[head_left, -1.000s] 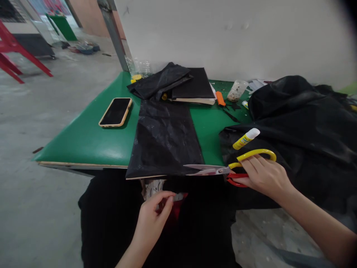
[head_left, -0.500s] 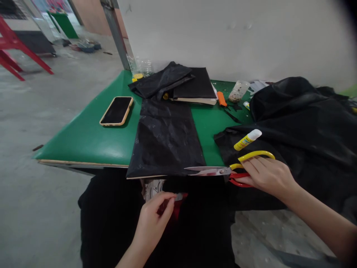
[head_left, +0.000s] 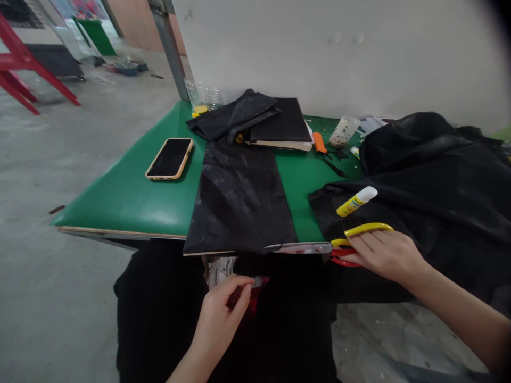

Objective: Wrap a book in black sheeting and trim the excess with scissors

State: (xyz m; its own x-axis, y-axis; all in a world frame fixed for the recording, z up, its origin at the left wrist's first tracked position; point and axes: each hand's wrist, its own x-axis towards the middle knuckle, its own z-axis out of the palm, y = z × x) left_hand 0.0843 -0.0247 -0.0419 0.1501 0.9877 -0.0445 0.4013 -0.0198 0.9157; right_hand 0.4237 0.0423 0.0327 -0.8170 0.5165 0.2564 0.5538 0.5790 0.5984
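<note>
My right hand (head_left: 385, 254) grips scissors (head_left: 303, 248) with one yellow and one red handle loop. Their blades point left along the front edge of a black covering sheet (head_left: 243, 199) and look nearly closed, the tip partly hidden by black material. A pale page edge shows under the sheet's front left. Below the table edge, my left hand (head_left: 225, 306) pinches thumb and forefinger together at a small greyish bit against black material; what it is I cannot make out. A yellow glue stick (head_left: 356, 201) with a white cap lies just above the scissors' handles.
On the green tabletop (head_left: 120, 207) lies a phone (head_left: 170, 158) at left. Behind are folded black sheeting (head_left: 235, 114), a black-covered book (head_left: 283, 122), an orange cutter (head_left: 318, 142) and a clear plastic cup (head_left: 344, 132). Bunched black sheeting (head_left: 431, 170) covers the right side.
The scissors' blades have come closer together, and black material now overlaps their tip. The left hand keeps its pinch. The whole view has shifted slightly.
</note>
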